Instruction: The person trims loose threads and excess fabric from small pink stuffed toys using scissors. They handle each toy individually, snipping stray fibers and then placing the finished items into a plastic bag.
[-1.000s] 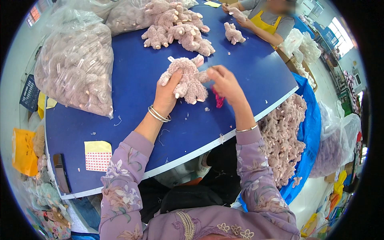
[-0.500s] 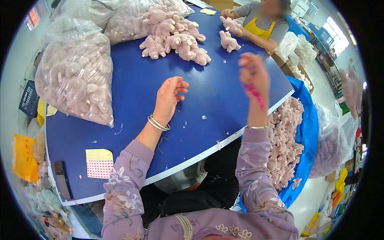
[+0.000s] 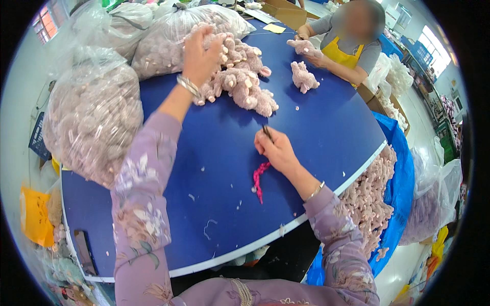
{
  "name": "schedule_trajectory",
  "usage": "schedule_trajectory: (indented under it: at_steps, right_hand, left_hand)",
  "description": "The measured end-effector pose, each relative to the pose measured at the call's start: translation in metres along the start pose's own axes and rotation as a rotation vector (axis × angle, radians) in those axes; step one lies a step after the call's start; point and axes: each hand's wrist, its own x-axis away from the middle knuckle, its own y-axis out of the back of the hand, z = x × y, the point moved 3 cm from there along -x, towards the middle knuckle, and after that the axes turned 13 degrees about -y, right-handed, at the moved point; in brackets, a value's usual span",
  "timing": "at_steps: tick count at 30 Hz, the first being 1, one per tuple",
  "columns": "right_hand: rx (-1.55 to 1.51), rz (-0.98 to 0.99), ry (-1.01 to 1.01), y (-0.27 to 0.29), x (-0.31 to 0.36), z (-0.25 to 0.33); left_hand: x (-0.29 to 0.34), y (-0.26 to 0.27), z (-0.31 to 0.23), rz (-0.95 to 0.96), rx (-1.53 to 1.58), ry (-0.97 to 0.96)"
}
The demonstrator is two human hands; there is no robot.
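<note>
My left hand (image 3: 201,58) reaches onto a pile of pale pink plush toys (image 3: 242,84), fingers apart and curved around a toy at the pile's left side. Whether they press on it is hard to see. Nearer the middle of the blue table (image 3: 173,219), my right hand (image 3: 277,151) is closed on a slim dark pointed tool (image 3: 267,133), whose exact kind does not show. A bright pink cord (image 3: 257,182) dangles below that hand. To the right of the pile lies one single plush toy (image 3: 304,77).
Clear bags of plush toys (image 3: 92,117) crowd the left and back. Across the table a person in a yellow apron (image 3: 339,53) handles another toy. A blue sack (image 3: 400,188) full of toys stands against the right edge. A dark flat object (image 3: 85,252) lies front left; lint dots the table.
My left hand has moved forward to the toy pile. The right has come down and left over the table, its dark tool now clearly visible. The view has shifted.
</note>
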Motion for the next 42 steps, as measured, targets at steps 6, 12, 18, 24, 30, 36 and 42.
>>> schedule_trajectory:
  at_steps: [6,12,18,24,30,36,42]
  right_hand:
    - [0.239,0.099,0.103,-0.012,-0.003,0.013]
    - [0.44,0.104,0.189,-0.003,0.002,0.013]
    - [0.53,0.068,0.32,-0.009,0.011,0.01]
    - [0.378,0.028,0.272,-0.012,0.031,0.005]
    - [-0.021,-0.005,0.113,-0.007,0.057,0.0]
    - [-0.048,-0.098,0.039,-0.014,0.052,-0.004]
    - [0.046,-0.216,0.089,-0.005,0.042,-0.009]
  left_hand:
    - [0.002,-0.025,0.162,0.492,-0.574,-0.086]
    - [0.056,-0.095,0.082,0.794,-0.1,0.137]
    - [0.076,-0.099,-0.02,0.831,0.029,0.252]
    - [0.079,-0.03,-0.053,0.281,0.32,0.37]
    - [0.14,0.047,-0.112,0.335,0.016,0.442]
    - [0.184,0.061,-0.175,0.508,-0.307,0.268]
    - [0.182,0.063,-0.186,0.25,0.323,0.871]
